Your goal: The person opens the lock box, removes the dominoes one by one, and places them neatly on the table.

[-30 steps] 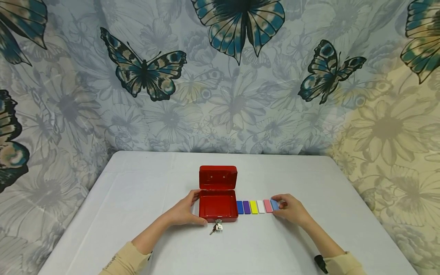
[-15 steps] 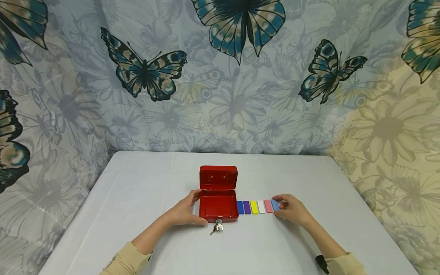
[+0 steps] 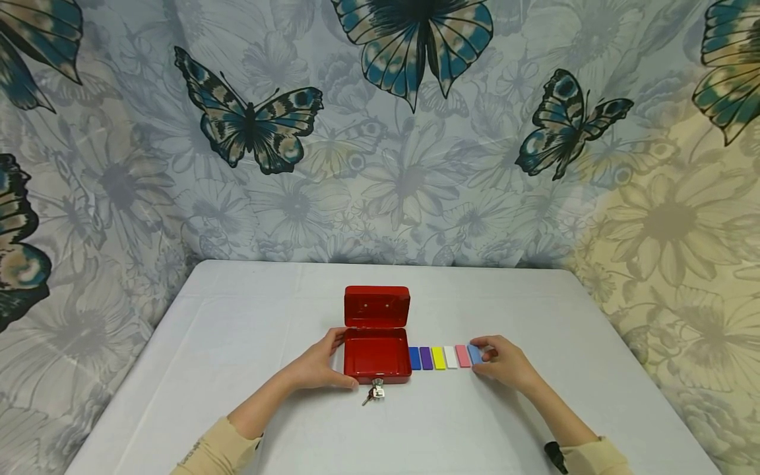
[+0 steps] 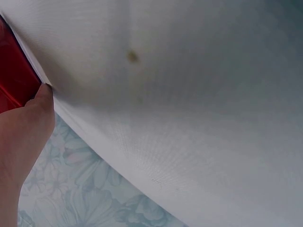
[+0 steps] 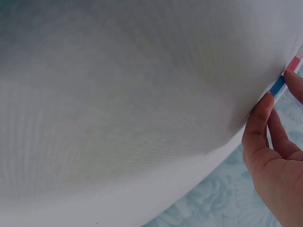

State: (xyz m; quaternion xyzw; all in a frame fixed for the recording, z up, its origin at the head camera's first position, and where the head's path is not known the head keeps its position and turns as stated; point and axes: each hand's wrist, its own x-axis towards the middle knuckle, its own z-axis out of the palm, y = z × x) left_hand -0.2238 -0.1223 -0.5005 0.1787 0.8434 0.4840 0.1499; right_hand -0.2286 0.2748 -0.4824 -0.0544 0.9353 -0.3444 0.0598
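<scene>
An open red metal cash box (image 3: 378, 356) stands on the white table, its lid raised at the back. My left hand (image 3: 320, 364) holds its left side, the thumb at the front corner and the fingers towards the back. A padlock (image 3: 378, 389) with keys (image 3: 369, 396) hangs at the box's front. To the right runs a row of small flat blocks: dark blue (image 3: 415, 358), purple, yellow, white, pink (image 3: 462, 356) and light blue. Between thumb and fingertips my right hand (image 3: 503, 361) pinches the light blue block (image 3: 475, 354) at the row's right end, which the right wrist view also shows.
The white cloth-covered table (image 3: 267, 297) reaches back to a butterfly-patterned curtain (image 3: 410, 218). In the left wrist view, the red box (image 4: 16, 71) and the table's edge are seen from the side. A dark strap (image 3: 555, 455) shows at the right cuff.
</scene>
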